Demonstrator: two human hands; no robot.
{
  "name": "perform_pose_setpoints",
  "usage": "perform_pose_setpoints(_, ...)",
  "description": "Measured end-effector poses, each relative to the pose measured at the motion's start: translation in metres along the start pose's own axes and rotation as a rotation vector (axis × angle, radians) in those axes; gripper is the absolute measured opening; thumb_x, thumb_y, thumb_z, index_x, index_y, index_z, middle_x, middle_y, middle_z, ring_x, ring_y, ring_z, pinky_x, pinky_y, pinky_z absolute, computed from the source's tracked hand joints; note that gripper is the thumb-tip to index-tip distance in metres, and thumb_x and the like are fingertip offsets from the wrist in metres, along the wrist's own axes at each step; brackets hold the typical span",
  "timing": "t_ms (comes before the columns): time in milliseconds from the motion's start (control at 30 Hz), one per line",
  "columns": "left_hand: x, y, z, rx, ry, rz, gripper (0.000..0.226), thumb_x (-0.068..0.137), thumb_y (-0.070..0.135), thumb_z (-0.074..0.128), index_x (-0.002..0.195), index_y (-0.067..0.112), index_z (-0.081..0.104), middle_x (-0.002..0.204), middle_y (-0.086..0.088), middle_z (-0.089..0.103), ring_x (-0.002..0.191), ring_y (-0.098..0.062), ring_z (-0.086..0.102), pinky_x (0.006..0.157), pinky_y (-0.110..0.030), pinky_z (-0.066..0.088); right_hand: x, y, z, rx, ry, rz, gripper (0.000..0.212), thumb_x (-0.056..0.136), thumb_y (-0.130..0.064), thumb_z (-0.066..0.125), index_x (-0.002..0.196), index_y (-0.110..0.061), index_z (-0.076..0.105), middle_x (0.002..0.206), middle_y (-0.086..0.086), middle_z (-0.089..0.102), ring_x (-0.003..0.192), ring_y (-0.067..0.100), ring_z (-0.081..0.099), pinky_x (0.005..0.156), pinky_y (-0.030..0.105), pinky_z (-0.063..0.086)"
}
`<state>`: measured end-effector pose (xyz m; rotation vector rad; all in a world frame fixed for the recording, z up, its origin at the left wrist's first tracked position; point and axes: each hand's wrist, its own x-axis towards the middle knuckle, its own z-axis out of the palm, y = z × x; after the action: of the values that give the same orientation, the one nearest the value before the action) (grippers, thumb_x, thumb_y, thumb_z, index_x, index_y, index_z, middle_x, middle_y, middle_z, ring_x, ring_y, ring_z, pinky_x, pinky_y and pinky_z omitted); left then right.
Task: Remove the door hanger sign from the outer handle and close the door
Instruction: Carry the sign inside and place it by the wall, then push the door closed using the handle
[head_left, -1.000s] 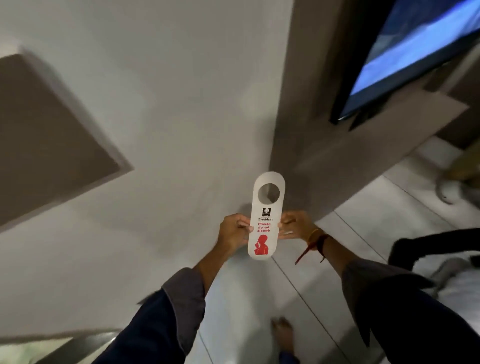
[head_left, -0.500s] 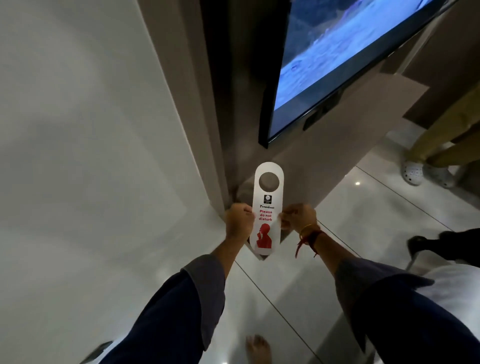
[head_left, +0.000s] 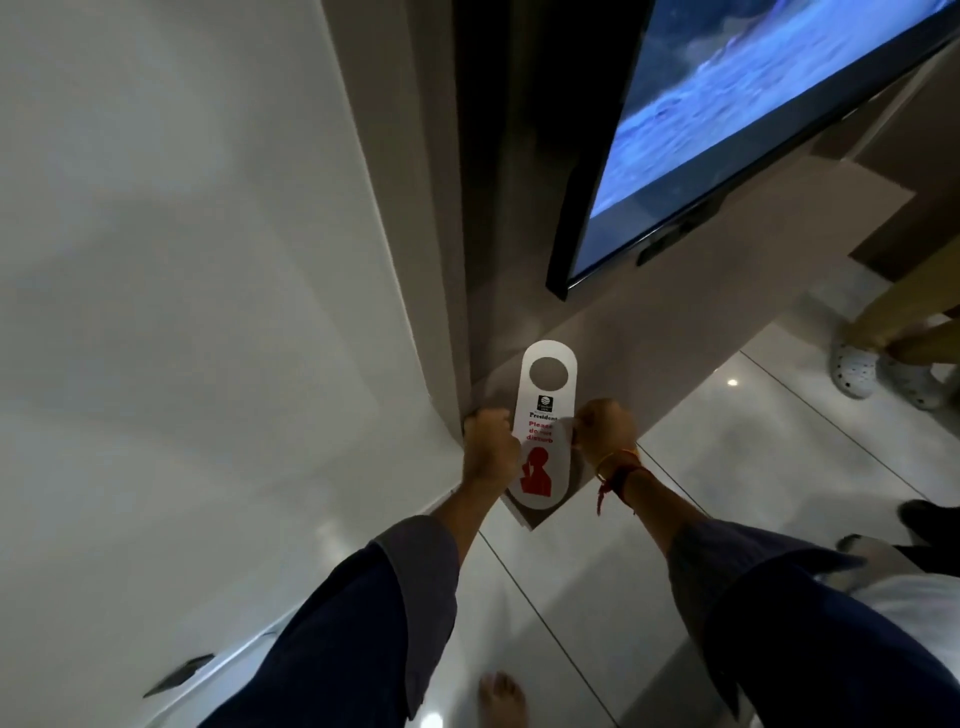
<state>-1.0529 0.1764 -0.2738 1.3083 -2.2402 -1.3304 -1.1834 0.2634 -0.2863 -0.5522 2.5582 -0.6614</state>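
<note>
Pinching the door hanger sign (head_left: 543, 431) upright at its two side edges, left hand (head_left: 489, 447) and right hand (head_left: 605, 428) are holding it away from any handle; no door being in view, the thin card is risking creasing or slipping.

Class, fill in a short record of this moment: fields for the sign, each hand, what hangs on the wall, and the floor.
sign: white door hanger sign, upright, red "Please do not disturb" print, round hole on top
left hand: left hand grips the sign's left edge
right hand: right hand grips its right edge
wall: lit television
floor: glossy pale tiles
</note>
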Motion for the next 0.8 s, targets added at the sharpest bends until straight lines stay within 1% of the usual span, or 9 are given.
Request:
perform_pose_setpoints(67, -0.009, -0.005, -0.01, -0.019, 0.019, -0.02, 0.031, 0.095, -0.001, 0.049, 0.066, 0.007, 0.058, 0.074, -0.014, 0.062, 0.077, -0.028, 0.067, 0.089, -0.05, 0.046, -0.011, -0.008, -0.002, -0.062, 0.016, -0.056, 0.02, 0.099, -0.007, 0.056, 0.097, -0.001, 0.075, 0.103, 0.015, 0.077, 0.087, 0.024, 0.067, 0.095, 0.036, 0.058)
perform_pose_setpoints(100, -0.014, -0.009, -0.018, -0.019, 0.022, -0.023, 0.032, 0.095, -0.002, 0.048, 0.067, 0.011, 0.057, 0.074, -0.013, 0.06, 0.071, -0.024, 0.062, 0.072, -0.02, 0.03, -0.02, -0.014, -0.002, -0.094, 0.012, -0.1, 0.023, 0.099, -0.006, 0.053, 0.1, -0.002, 0.075, 0.107, 0.015, 0.076, 0.092, 0.027, 0.07, 0.093, 0.035, 0.058)
perform_pose_setpoints(133, -0.021, -0.013, -0.027, -0.012, 0.027, -0.018, 0.027, 0.096, -0.001, 0.049, 0.073, 0.011, 0.059, 0.079, -0.013, 0.062, 0.073, -0.02, 0.058, 0.073, -0.033, 0.054, -0.03, -0.022, -0.002, -0.127, 0.009, -0.161, 0.025, 0.098, -0.005, 0.051, 0.103, -0.002, 0.075, 0.11, 0.016, 0.076, 0.098, 0.03, 0.072, 0.093, 0.036, 0.059)
perform_pose_setpoints(233, -0.045, -0.031, -0.065, -0.006, 0.073, 0.019, 0.01, 0.092, 0.004, 0.059, 0.098, 0.006, 0.068, 0.099, -0.014, 0.067, 0.087, -0.019, 0.056, 0.084, -0.03, 0.048, -0.069, -0.055, 0.01, -0.158, -0.014, -0.377, 0.029, 0.097, -0.008, 0.049, 0.111, -0.002, 0.074, 0.115, 0.018, 0.073, 0.108, 0.036, 0.069, 0.098, 0.04, 0.055)
perform_pose_setpoints(300, -0.068, -0.049, -0.098, 0.058, 0.135, 0.044, 0.031, 0.09, 0.007, 0.063, 0.122, 0.004, 0.064, 0.12, -0.014, 0.066, 0.108, -0.024, 0.06, 0.097, -0.031, 0.047, -0.098, -0.085, 0.024, -0.178, -0.065, -0.508, 0.031, 0.097, -0.011, 0.049, 0.115, -0.004, 0.073, 0.119, 0.017, 0.072, 0.111, 0.037, 0.067, 0.098, 0.04, 0.053)
perform_pose_setpoints(367, -0.095, -0.069, -0.137, 0.083, 0.185, 0.004, 0.045, 0.091, 0.008, 0.064, 0.135, 0.006, 0.054, 0.133, -0.012, 0.059, 0.125, -0.027, 0.053, 0.107, -0.031, 0.04, -0.13, -0.119, 0.041, -0.215, -0.116, -0.638, 0.033, 0.1, -0.013, 0.049, 0.123, -0.004, 0.07, 0.124, 0.016, 0.069, 0.116, 0.035, 0.064, 0.101, 0.038, 0.049)
perform_pose_setpoints(433, -0.127, -0.098, -0.184, 0.122, 0.273, -0.022, 0.049, 0.091, 0.01, 0.064, 0.138, 0.007, 0.05, 0.137, -0.012, 0.056, 0.128, -0.027, 0.049, 0.106, -0.029, 0.037, -0.17, -0.155, 0.062, -0.259, -0.168, -0.805, 0.035, 0.101, -0.014, 0.049, 0.129, -0.004, 0.068, 0.129, 0.014, 0.067, 0.123, 0.031, 0.06, 0.106, 0.037, 0.043)
perform_pose_setpoints(533, -0.178, -0.141, -0.248, 0.188, 0.386, -0.081, 0.05, 0.092, 0.013, 0.064, 0.139, 0.005, 0.048, 0.14, -0.014, 0.053, 0.131, -0.029, 0.046, 0.109, -0.033, 0.037, -0.22, -0.199, 0.096, -0.294, -0.23, -0.991, 0.04, 0.103, -0.017, 0.046, 0.139, -0.007, 0.061, 0.138, 0.009, 0.062, 0.134, 0.027, 0.053, 0.112, 0.036, 0.042)
perform_pose_setpoints(800, -0.342, -0.238, -0.381, 0.255, 0.667, -0.358, 0.054, 0.093, 0.018, 0.064, 0.142, 0.007, 0.044, 0.145, -0.012, 0.049, 0.134, -0.027, 0.045, 0.112, -0.035, 0.038, -0.386, -0.308, 0.185, -0.325, -0.417, -1.438, 0.047, 0.105, -0.024, 0.046, 0.149, -0.008, 0.051, 0.151, 0.009, 0.054, 0.14, 0.027, 0.048, 0.118, 0.034, 0.038)
